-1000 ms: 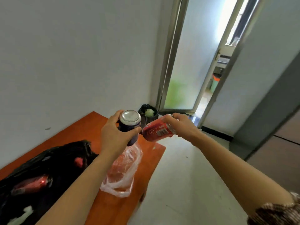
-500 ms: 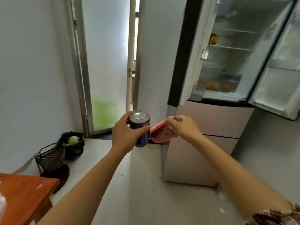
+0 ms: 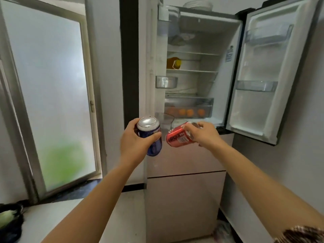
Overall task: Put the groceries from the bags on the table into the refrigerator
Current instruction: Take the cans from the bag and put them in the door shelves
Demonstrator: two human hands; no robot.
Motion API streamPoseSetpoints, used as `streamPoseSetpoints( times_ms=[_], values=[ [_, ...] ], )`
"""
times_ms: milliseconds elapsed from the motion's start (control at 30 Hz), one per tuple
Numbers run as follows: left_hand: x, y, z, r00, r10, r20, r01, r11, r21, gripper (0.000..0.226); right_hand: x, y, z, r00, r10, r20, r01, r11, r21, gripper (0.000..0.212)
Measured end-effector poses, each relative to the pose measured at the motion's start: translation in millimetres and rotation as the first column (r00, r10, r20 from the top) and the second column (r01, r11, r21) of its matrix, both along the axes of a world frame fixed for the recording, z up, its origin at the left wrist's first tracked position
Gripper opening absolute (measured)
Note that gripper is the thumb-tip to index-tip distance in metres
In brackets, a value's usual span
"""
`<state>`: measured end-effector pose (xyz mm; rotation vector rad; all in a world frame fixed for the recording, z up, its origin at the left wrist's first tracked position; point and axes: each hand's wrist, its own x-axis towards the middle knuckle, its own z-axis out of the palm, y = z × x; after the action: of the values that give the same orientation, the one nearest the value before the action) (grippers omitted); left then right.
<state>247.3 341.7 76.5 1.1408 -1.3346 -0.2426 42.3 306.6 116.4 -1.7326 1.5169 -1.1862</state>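
My left hand [image 3: 135, 140] grips a dark blue can [image 3: 152, 137] held upright, its silver top facing me. My right hand [image 3: 204, 133] grips a red can [image 3: 178, 138] tilted on its side, just right of the blue one. Both cans hang in front of the open refrigerator [image 3: 192, 81], below its upper compartment. Inside, a yellow bottle [image 3: 173, 63] lies on a middle shelf and several oranges [image 3: 190, 112] sit in the clear bottom drawer. The table and the bags are out of view.
The refrigerator's right door [image 3: 270, 71] stands swung open with door bins. Closed lower drawers [image 3: 185, 172] are below the hands. A frosted glass door [image 3: 50, 95] fills the left. A dark bin [image 3: 9, 220] sits on the floor at bottom left.
The view has swung right from the table and bags to face the open refrigerator, which now looks closer. Both hands still hold the same cans, side by side.
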Motion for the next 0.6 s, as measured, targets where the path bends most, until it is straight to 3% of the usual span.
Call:
streamPoseSetpoints(
  times_ms=[167,333,600],
  values=[
    [-22,-78,30,0.999,0.035,-0.002,-0.035,0.994,-0.108,0.068,-23,-80,25,0.996,0.017,0.09,-0.012,0.998,-0.059,0.05],
    [-39,-133,43,0.986,0.123,0.114,-0.103,0.98,-0.168,0.069,-30,-157,35,0.971,0.092,0.219,-0.079,0.995,-0.065,0.046],
    [-65,-202,43,0.932,0.307,0.195,-0.282,0.948,-0.146,0.059,-6,-284,24,0.934,0.31,0.179,-0.307,0.951,-0.042,0.046]
  ],
)
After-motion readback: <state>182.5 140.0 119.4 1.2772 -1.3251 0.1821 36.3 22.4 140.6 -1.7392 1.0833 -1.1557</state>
